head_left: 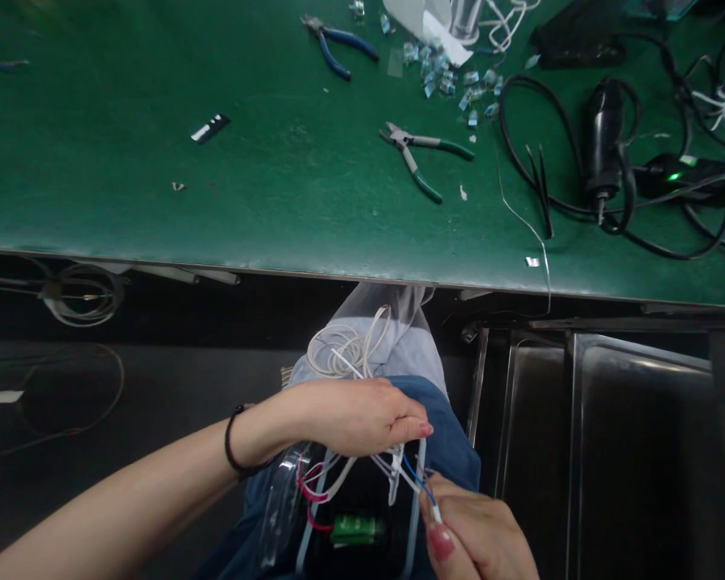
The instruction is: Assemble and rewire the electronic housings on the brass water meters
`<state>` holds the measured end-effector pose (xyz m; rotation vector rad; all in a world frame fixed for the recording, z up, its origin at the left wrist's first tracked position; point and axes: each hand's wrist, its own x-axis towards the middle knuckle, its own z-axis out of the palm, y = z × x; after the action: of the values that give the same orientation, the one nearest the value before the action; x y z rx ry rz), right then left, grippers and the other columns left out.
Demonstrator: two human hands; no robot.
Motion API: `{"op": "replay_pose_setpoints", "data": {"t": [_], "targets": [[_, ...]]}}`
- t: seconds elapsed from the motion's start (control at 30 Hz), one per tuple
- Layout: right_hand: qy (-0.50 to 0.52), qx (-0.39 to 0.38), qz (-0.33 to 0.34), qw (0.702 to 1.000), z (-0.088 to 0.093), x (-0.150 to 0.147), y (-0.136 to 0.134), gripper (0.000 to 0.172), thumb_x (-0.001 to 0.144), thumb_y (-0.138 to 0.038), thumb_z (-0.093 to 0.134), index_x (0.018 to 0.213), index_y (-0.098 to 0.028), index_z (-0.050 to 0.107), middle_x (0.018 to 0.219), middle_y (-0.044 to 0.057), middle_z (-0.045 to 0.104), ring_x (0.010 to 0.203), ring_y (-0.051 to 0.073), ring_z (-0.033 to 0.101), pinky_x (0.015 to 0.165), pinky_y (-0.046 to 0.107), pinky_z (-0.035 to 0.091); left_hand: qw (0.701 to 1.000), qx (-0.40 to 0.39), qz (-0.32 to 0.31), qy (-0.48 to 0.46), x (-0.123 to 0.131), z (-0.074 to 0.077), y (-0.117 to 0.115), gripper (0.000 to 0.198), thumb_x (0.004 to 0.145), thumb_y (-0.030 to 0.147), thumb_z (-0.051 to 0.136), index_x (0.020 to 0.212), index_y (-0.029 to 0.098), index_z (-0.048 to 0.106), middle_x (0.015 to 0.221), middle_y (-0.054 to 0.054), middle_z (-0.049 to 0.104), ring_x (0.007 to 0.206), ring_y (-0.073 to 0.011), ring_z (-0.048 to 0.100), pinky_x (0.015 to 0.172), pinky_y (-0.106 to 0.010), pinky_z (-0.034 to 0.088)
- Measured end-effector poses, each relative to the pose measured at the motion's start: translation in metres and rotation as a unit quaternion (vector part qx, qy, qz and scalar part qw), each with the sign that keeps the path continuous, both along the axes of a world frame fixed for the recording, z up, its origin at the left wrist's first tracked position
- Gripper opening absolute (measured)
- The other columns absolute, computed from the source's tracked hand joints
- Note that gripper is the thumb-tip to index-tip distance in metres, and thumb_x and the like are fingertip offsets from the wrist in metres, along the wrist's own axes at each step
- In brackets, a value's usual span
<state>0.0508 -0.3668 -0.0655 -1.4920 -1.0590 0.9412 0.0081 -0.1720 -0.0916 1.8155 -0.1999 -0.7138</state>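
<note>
My left hand rests over the top of a black housing with a pale rim on my lap. Its fingers are closed at the rim and wires, and what they grip is hidden. At the housing's right side, my right hand pinches a blue wire near its white end. White and red wires run into the housing, where a green component lies. Clear plastic is left of it. A coil of white cable lies on my legs beyond my left hand.
On the green table are green-handled cutters, blue-handled pliers, several small clear connectors and a black corded tool. Metal trays stand at the lower right. Coiled cable hangs below the table edge at left.
</note>
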Motion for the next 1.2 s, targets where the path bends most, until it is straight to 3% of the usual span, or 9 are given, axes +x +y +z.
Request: {"op": "replay_pose_setpoints", "data": {"t": [0.2,0.43,0.6,0.73,0.8,0.87,0.97,1.03,1.2], "targets": [[0.023,-0.024,0.013,0.999,0.008,0.019,0.044,0.033,0.096,-0.019,0.037,0.063,-0.019,0.030,0.056,-0.006,0.028,0.049,0.007,0.029,0.050,0.023,0.023,0.996,-0.078,-0.010,-0.028,-0.001,-0.007,0.002,0.015,0.084,0.005,0.048,0.076,0.016,0.055,0.078,0.000,0.062,0.070,-0.0108,0.055,0.066,-0.018,0.043],[0.068,-0.094,-0.024,0.993,-0.005,0.024,0.026,0.036,0.100,-0.028,0.037,0.065,-0.018,0.043,0.058,-0.005,0.035,0.050,0.008,0.036,0.050,0.022,0.028,0.998,-0.031,0.058,0.023,-0.016,-0.010,0.008,0.035,0.098,0.032,0.032,0.082,0.017,0.060,0.075,0.000,0.061,0.069,-0.0121,0.054,0.068,-0.022,0.043],[0.079,-0.042,0.077,0.993,0.007,0.020,0.020,0.038,0.101,-0.033,0.037,0.072,-0.018,0.056,0.065,0.000,0.057,0.064,0.012,0.057,0.067,0.024,0.047,0.998,-0.023,0.032,0.045,-0.016,-0.016,0.007,0.040,0.099,0.035,0.028,0.082,0.017,0.059,0.081,-0.002,0.064,0.073,-0.0130,0.056,0.074,-0.023,0.043],[-0.058,-0.008,0.005,0.998,0.005,0.022,0.020,0.015,0.096,-0.021,0.053,0.102,-0.018,0.066,0.087,0.002,0.072,0.086,0.013,0.068,0.085,0.019,0.051,0.998,-0.033,0.021,0.053,-0.015,-0.019,0.007,0.039,0.099,0.034,0.028,0.082,0.017,0.058,0.080,-0.002,0.063,0.072,-0.0124,0.054,0.071,-0.022,0.042],[-0.159,-0.004,-0.031,0.987,0.001,0.024,0.017,0.018,0.092,-0.019,0.060,0.109,-0.016,0.066,0.092,0.004,0.072,0.090,0.014,0.067,0.087,0.019,0.052,0.997,-0.034,0.030,0.059,-0.016,-0.020,0.008,0.038,0.099,0.035,0.029,0.082,0.017,0.057,0.076,0.000,0.061,0.068,-0.0115,0.052,0.066,-0.021,0.041],[-0.196,0.008,0.003,0.981,-0.003,0.025,0.015,0.021,0.092,-0.018,0.059,0.111,-0.014,0.064,0.093,0.006,0.071,0.090,0.015,0.067,0.085,0.021,0.054,0.997,-0.031,0.035,0.055,-0.016,-0.020,0.007,0.038,0.099,0.034,0.030,0.079,0.016,0.056,0.073,0.000,0.059,0.065,-0.0109,0.051,0.064,-0.021,0.040],[-0.175,0.035,0.066,0.982,-0.005,0.022,0.015,0.019,0.092,-0.009,0.054,0.108,-0.013,0.063,0.090,0.006,0.070,0.087,0.016,0.067,0.083,0.024,0.055,0.999,-0.028,0.032,0.033,-0.016,-0.020,0.006,0.037,0.099,0.031,0.031,0.077,0.016,0.056,0.072,0.001,0.058,0.065,-0.0103,0.051,0.065,-0.021,0.040],[-0.143,0.032,0.063,0.987,-0.006,0.017,0.017,0.018,0.091,-0.008,0.051,0.104,-0.014,0.062,0.090,0.007,0.070,0.088,0.016,0.066,0.084,0.026,0.055,0.999,-0.027,0.032,0.030,-0.016,-0.020,0.005,0.035,0.099,0.029,0.032,0.077,0.016,0.057,0.072,0.001,0.059,0.065,-0.0101,0.051,0.065,-0.021,0.040],[0.041,-0.083,0.040,0.995,-0.008,0.000,0.018,0.020,0.097,-0.024,0.040,0.091,-0.018,0.058,0.081,0.004,0.063,0.075,0.013,0.061,0.072,0.023,0.050,0.999,-0.021,0.029,0.032,-0.017,-0.020,0.002,0.035,0.099,0.028,0.032,0.077,0.017,0.057,0.072,0.001,0.060,0.064,-0.0104,0.053,0.063,-0.021,0.041]]}}
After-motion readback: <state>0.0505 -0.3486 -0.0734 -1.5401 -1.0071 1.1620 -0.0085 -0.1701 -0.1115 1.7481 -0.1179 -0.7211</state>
